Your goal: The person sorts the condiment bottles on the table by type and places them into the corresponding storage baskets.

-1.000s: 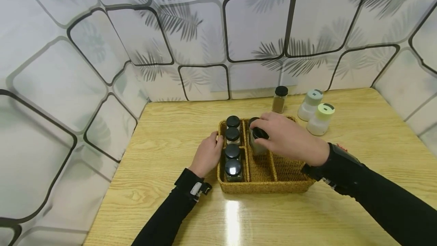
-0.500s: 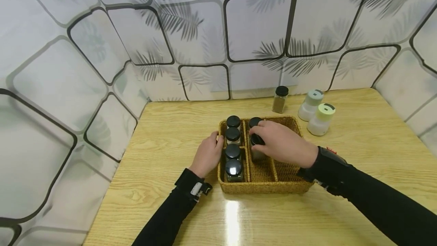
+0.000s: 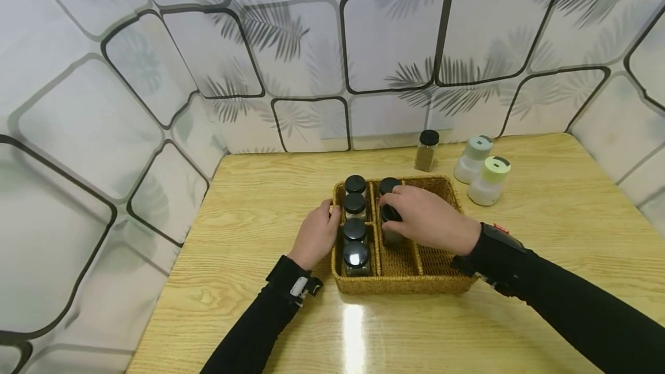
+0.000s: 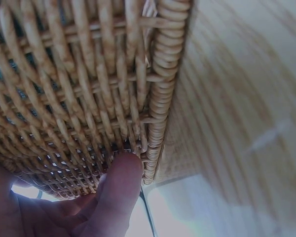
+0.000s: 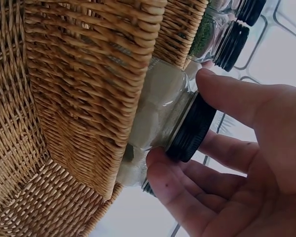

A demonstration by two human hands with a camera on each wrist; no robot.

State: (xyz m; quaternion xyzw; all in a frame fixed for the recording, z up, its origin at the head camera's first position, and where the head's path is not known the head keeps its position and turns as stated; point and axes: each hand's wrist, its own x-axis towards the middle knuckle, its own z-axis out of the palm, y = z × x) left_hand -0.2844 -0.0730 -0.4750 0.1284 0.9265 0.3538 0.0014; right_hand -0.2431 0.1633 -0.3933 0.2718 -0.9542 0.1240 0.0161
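Observation:
My right hand (image 3: 428, 218) pinches the black lid of a glass spice jar (image 5: 160, 111) between thumb and fingers. Pale powder fills that jar, which stands in the middle section of a wicker basket (image 3: 405, 285), low between its walls. Just behind it is a second black-lidded jar (image 3: 388, 185), partly covered by the hand. At the basket's left side, my left hand (image 3: 314, 236) holds the wall; in the left wrist view its thumb (image 4: 121, 185) presses the weave near the bottom edge. Several black-lidded jars (image 3: 355, 229) fill the two left compartments.
Beyond the basket, a black-lidded jar of brown spice (image 3: 425, 157) stands on the wooden table (image 3: 260, 189). To its right are two white shakers, one with a grey-green cap (image 3: 471, 159), one with a yellow cap (image 3: 489, 182). Patterned fabric (image 3: 296, 45) encloses the back and sides.
My right hand has moved slightly left and down, lowering the powder jar into the basket's middle section; the last half second is nearly still. The left hand stays at the basket's side.

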